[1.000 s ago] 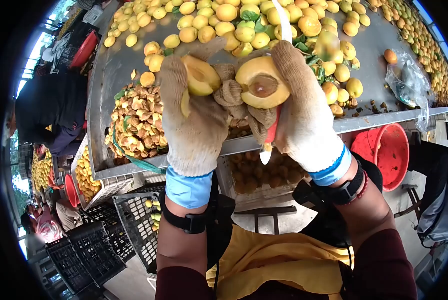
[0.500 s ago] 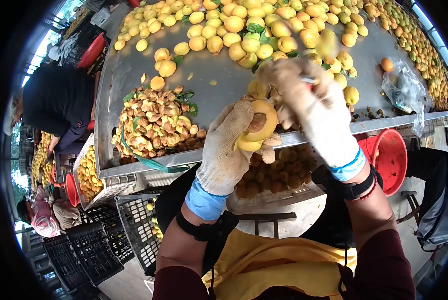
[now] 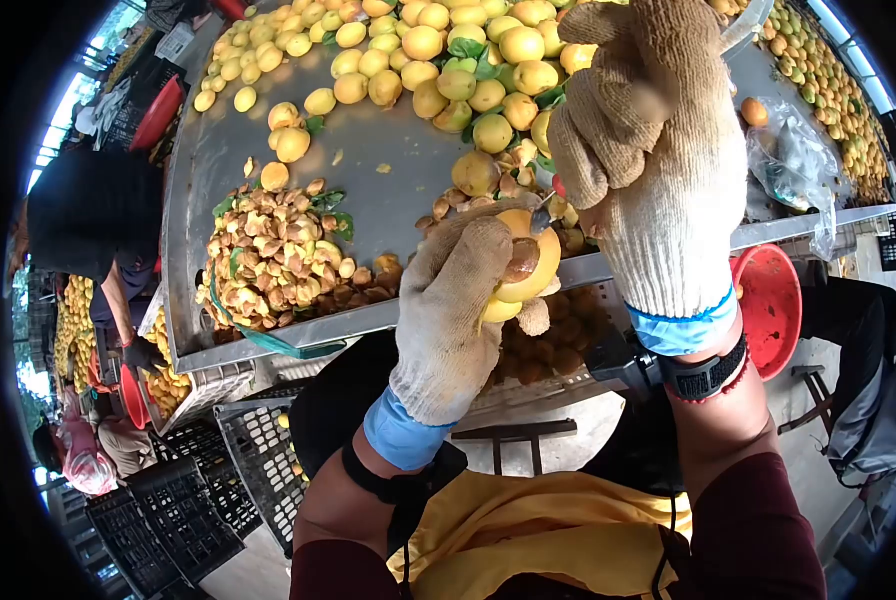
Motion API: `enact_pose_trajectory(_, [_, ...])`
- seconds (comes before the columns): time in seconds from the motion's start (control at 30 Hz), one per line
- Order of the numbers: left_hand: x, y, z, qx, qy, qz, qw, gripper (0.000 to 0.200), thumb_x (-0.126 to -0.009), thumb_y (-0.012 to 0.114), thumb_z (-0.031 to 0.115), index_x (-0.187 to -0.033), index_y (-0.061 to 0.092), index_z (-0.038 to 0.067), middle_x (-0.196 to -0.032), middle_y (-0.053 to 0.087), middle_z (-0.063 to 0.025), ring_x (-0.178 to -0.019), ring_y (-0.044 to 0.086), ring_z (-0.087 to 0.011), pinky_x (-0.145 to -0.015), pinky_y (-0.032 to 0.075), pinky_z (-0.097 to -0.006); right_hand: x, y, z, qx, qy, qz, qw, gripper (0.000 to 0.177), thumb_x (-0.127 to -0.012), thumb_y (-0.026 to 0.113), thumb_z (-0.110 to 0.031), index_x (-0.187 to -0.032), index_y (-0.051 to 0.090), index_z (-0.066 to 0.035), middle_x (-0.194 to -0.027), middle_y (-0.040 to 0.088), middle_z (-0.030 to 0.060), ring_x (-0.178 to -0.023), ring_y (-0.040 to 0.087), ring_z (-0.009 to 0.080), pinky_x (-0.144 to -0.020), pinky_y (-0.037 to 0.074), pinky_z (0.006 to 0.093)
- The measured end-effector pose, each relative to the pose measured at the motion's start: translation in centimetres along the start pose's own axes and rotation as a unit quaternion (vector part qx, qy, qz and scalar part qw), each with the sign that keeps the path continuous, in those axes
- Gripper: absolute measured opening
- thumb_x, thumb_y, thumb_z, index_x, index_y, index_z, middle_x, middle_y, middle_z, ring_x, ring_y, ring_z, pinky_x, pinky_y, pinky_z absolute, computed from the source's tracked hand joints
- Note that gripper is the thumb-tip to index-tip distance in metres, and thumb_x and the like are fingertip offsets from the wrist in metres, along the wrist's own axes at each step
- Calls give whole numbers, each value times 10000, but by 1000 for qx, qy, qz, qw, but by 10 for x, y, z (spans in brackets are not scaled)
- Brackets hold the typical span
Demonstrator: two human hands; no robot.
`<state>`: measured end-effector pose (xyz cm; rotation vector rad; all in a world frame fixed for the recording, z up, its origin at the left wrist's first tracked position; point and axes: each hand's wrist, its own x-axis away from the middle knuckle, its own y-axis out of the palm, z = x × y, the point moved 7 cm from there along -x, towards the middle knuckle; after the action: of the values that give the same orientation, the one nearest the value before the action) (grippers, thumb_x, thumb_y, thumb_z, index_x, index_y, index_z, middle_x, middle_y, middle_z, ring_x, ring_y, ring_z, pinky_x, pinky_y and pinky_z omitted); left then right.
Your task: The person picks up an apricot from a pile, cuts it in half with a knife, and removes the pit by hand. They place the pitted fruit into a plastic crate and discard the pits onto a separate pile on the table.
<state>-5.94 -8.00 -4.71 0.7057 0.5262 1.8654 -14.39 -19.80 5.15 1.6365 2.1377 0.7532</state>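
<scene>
My left hand (image 3: 448, 310), in a knitted glove over a blue one, grips a cut yellow fruit (image 3: 534, 262) in front of the metal table's near edge. The fruit's opened side shows a brown stone (image 3: 521, 258). My right hand (image 3: 648, 130), gloved the same way, is closed on a small knife with a red handle (image 3: 558, 186). The metal tip of the knife (image 3: 540, 218) is at the stone, beside the fruit's upper edge. Beyond my hands, whole yellow fruits (image 3: 423, 42) with green leaves lie on the metal table (image 3: 238, 130).
A heap of fruit stones and scraps (image 3: 280, 250) sits at the table's left. A plastic bag (image 3: 793, 160) lies at the right. Below are a red bucket (image 3: 768, 310) and a black crate (image 3: 258, 450). Another person (image 3: 93, 215) bends over fruit at the far left.
My right hand has come closer to the camera, bringing the knife tip to the held fruit. A yellow fruit blurred above it is gone from there. The whole view has shifted slightly.
</scene>
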Motion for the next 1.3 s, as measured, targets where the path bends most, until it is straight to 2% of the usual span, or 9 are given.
enact_pose_trajectory(0.27, [-2,-9,9,-155,87,75,981,291,-983,686,80,-1254,681,-28,-1081,711,-83,-942,692,-148,-798,582,-297,-2,-17,1,71,-81,184,977,369,-1057,603,-357,-975,657,-2,-547,517,30,-446,504,133,-430,391,267])
enact_pose_trajectory(0.33, [-2,-3,18,-207,152,55,965,276,-960,700,52,-1222,697,-32,-1093,720,-90,-953,691,-138,-884,555,-271,1,0,-6,330,27,92,939,367,-1052,607,-375,-952,663,-26,-572,530,37,-489,520,118,-466,410,250])
enact_pose_trajectory(0.57, [-8,-4,22,-198,198,51,959,255,-954,698,34,-1201,696,-29,-1063,725,-79,-931,689,-133,-857,557,-272,-14,-8,40,-121,56,-140,981,322,-1112,484,-305,-1067,620,-17,-621,426,-49,-493,395,72,-465,356,244])
enact_pose_trajectory(0.6, [-10,-8,18,-162,179,61,969,247,-956,692,30,-1197,697,-26,-1058,724,-78,-928,688,-131,-849,559,-273,-18,-20,24,243,-80,-55,965,333,-1116,468,-324,-1013,601,-37,-634,463,-34,-540,451,76,-506,389,238])
enact_pose_trajectory(0.7, [-14,-12,11,-164,174,77,968,234,-961,686,26,-1191,698,-19,-1052,723,-76,-925,686,-129,-837,560,-270,-19,-17,45,-18,-13,-156,988,333,-1116,459,-312,-996,604,-37,-645,510,-10,-541,506,86,-513,414,233])
enact_pose_trajectory(0.87, [-19,-14,12,-240,252,80,934,199,-980,689,69,-1161,703,-13,-1043,714,-70,-897,668,-115,-792,554,-254,-4,5,30,92,-36,-78,992,312,-1094,489,-279,-987,645,-31,-583,521,10,-432,495,97,-422,395,250])
enact_pose_trajectory(0.97, [-24,-19,2,-221,156,126,954,194,-1004,670,109,-1154,696,-12,-1016,700,-61,-870,649,-107,-761,547,-250,0,-3,37,216,153,16,964,348,-1043,625,-373,-1175,638,-52,-757,646,66,-546,547,115,-521,464,269])
enact_pose_trajectory(1.07, [-31,-22,-14,-19,45,109,993,269,-1059,591,181,-1240,636,-12,-1019,659,-60,-852,660,-135,-685,567,-257,-20,-17,87,-120,21,-388,914,394,-1100,483,-331,-1309,579,-10,-825,617,54,-652,599,156,-556,478,255])
enact_pose_trajectory(1.3, [-43,-16,-22,156,-67,-25,985,287,-1068,555,228,-1289,596,50,-1182,618,-77,-979,659,-182,-707,608,-322,-22,-17,76,33,-115,-222,968,346,-1081,516,-307,-1261,621,-30,-891,674,48,-776,653,145,-586,498,251])
